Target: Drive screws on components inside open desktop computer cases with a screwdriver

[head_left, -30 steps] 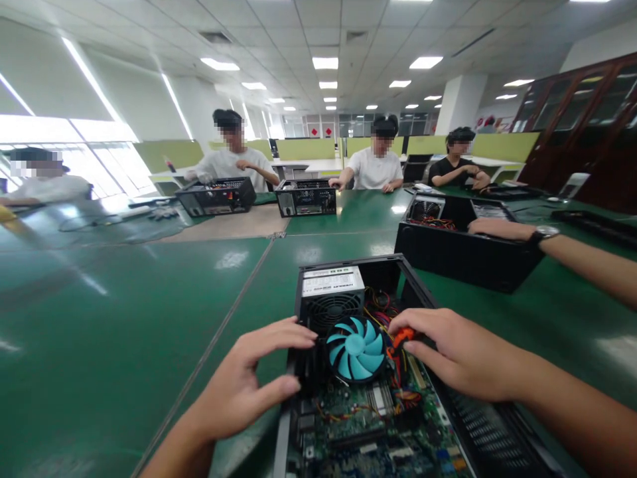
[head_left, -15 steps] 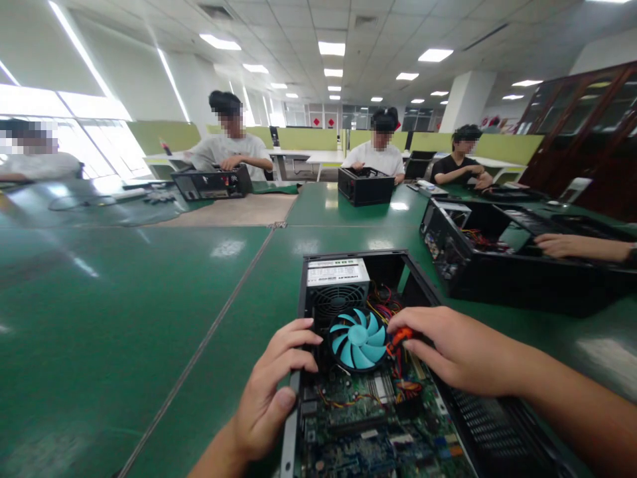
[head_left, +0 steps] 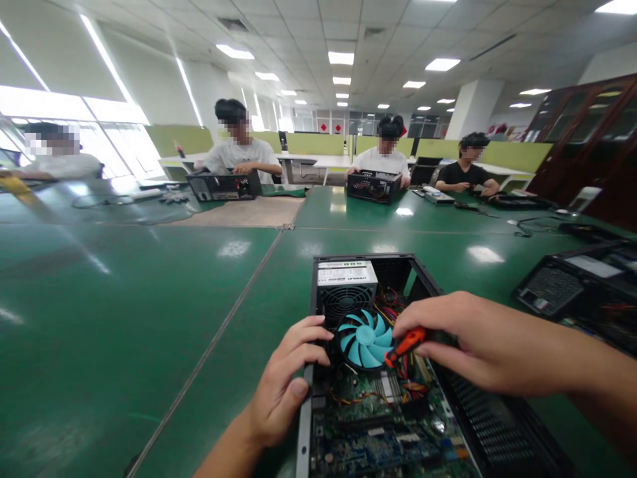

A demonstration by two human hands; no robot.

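An open computer case point(head_left: 304, 435) lies in front of me, its inside facing up. Within it are a turquoise-bladed cooler fan point(head_left: 365, 336), a power supply point(head_left: 347, 273) at the far end, a green motherboard point(head_left: 358, 425) and bundles of coloured wires. My right hand point(head_left: 462, 338) pinches an orange-and-black screwdriver point(head_left: 409, 345) just right of the fan; I cannot make out its tip. My left hand point(head_left: 286, 382) rests over the case's left edge, its fingers stretched out and apart, fingertips close to the fan.
Another computer case point(head_left: 552, 292) lies tilted at the right. Across the green table point(head_left: 174, 318), people handle a case at the left point(head_left: 221, 186) and a case in the middle point(head_left: 374, 186). Cables point(head_left: 530, 229) lie at the far right.
The screwdriver has tilted, showing more of its handle. The neighbouring case at the right has moved away and tipped, and the hand at it has left view. The middle person's case has turned.
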